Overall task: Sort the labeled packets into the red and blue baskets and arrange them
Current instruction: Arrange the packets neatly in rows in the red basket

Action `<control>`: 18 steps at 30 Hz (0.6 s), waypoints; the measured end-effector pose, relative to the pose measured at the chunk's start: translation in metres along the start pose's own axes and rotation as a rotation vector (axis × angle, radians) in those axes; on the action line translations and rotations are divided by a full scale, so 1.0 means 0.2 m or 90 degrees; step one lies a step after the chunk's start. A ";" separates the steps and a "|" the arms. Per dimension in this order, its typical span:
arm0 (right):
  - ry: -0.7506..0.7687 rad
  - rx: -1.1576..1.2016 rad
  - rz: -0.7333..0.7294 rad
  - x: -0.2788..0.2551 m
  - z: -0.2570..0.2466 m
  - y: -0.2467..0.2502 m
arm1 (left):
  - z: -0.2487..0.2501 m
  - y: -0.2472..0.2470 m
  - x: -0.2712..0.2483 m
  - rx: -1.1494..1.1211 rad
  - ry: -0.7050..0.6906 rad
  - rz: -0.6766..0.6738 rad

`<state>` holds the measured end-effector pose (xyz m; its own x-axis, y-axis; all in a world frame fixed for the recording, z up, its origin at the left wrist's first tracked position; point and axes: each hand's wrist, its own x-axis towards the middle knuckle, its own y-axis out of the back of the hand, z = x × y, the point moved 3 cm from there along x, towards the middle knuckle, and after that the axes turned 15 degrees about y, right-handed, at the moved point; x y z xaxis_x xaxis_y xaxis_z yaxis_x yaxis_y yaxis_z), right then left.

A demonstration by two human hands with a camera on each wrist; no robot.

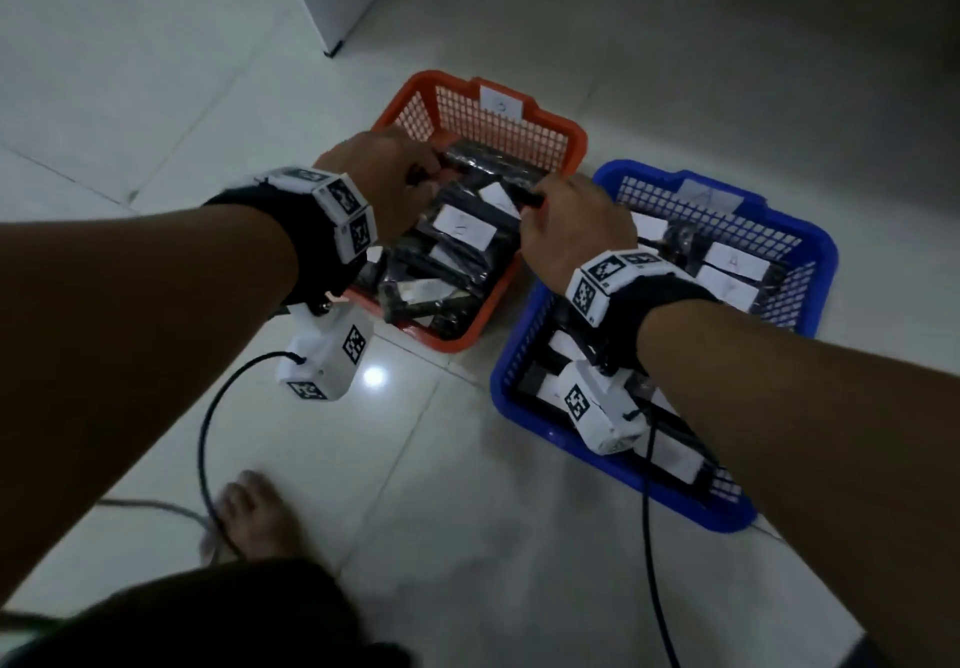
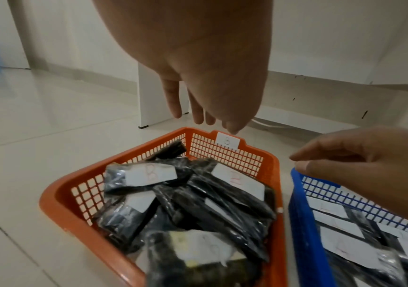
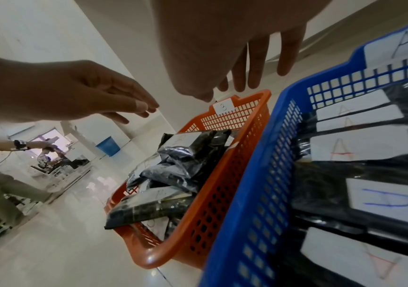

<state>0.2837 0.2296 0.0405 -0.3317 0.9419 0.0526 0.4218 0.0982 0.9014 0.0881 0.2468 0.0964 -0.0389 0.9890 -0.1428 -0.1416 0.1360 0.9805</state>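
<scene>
The red basket (image 1: 566,132) holds a loose heap of black packets (image 1: 462,228) with white labels; one label (image 2: 148,174) reads B. To its right the blue basket (image 1: 826,251) holds packets in flatter rows, their labels (image 3: 360,147) marked A. My left hand (image 1: 400,173) hovers over the red basket's far left part. My right hand (image 1: 561,220) hovers over the gap between the two baskets. The wrist views show the left hand's fingers (image 2: 198,108) and the right hand's fingers (image 3: 259,73) straight, apart from the packets and holding nothing.
Both baskets stand on a pale tiled floor. A white cabinet leg (image 1: 332,2) stands behind the red basket. My bare foot (image 1: 254,511) and black cables (image 1: 208,433) lie near the front. Other people and a blue bin (image 3: 108,145) are far off to the left.
</scene>
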 end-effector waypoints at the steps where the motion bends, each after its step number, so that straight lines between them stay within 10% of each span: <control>1: -0.007 0.000 0.001 0.03 -0.03 -0.02 | -0.06 0.01 0.02 0.003 -0.001 0.001; 18: -0.178 0.067 -0.103 0.37 -0.16 -0.05 | -0.12 0.06 0.67 -0.047 -0.212 -0.057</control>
<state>0.2288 0.2883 0.0493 -0.1640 0.9614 -0.2208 0.4723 0.2731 0.8381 0.0582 0.3797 0.0866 0.3004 0.9397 -0.1637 -0.2018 0.2304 0.9519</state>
